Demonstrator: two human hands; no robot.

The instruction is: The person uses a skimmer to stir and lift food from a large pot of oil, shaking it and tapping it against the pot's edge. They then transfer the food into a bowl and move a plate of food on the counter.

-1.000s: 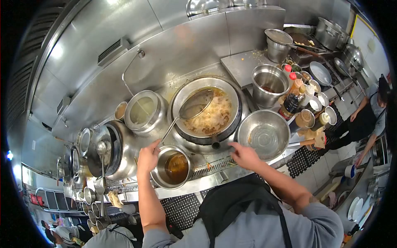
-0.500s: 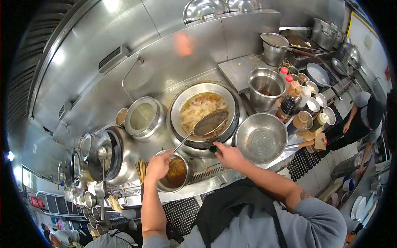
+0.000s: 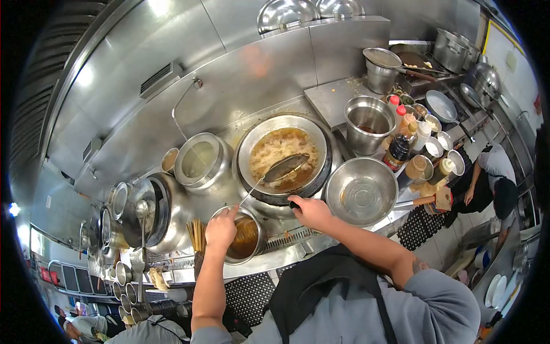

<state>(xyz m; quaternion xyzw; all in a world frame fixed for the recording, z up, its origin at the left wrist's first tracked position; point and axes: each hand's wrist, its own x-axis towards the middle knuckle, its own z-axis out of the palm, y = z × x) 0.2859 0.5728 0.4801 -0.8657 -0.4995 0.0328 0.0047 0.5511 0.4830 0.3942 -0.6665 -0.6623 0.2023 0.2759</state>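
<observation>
Presently the left hand [image 3: 221,230], lower centre of the frame, has its fingers closed round the end of the thin handle of a ladle [image 3: 285,168]. The ladle's shaft runs up and to the right, and its bowl lies tilted in the wok [image 3: 242,153] at frame centre, touching the bubbling brown oil and the pale food frying there. The right hand [image 3: 310,212], just below the wok, has its fingers curled about the dark stub handle [image 3: 293,204] at the wok's near rim. Below the left hand stands a small steel pot [image 3: 262,236] of brown liquid. An empty steel mixing bowl [image 3: 361,192] sits right of the wok, just beside the right hand. A group of sauce bottles [image 3: 399,147] stands beyond it. A co-worker [image 3: 494,182] bends at the right edge.
</observation>
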